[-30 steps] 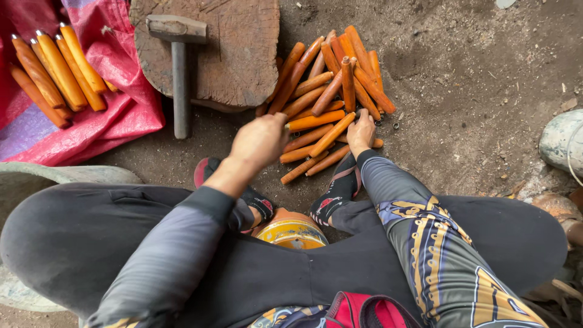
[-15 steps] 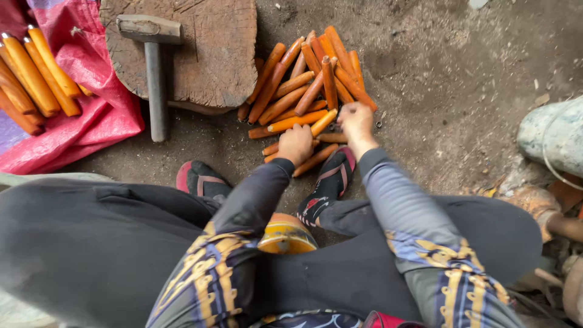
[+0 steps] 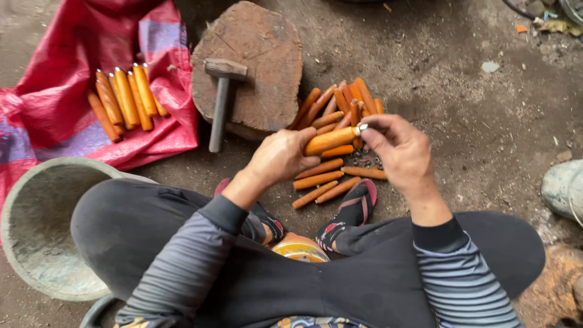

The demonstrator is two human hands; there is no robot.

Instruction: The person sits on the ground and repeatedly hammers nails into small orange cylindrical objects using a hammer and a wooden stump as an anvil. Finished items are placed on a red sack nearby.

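Hands (image 3: 340, 152) gripping orange handle (image 3: 328, 140) lying crosswise, right fingers (image 3: 371, 132) pinching its metal-ringed end.

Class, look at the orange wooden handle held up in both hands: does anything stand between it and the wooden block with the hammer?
Nothing visible does. The left hand and right hand hold the handle above the pile of handles; the wooden block with the hammer lies beyond, open.

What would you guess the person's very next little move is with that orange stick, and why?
Probably pressing the small metal ring further onto the end of the orange handle. The left hand grips the handle level, the right hand pinches the ring at its tip, and more small rings lie on the ground below.
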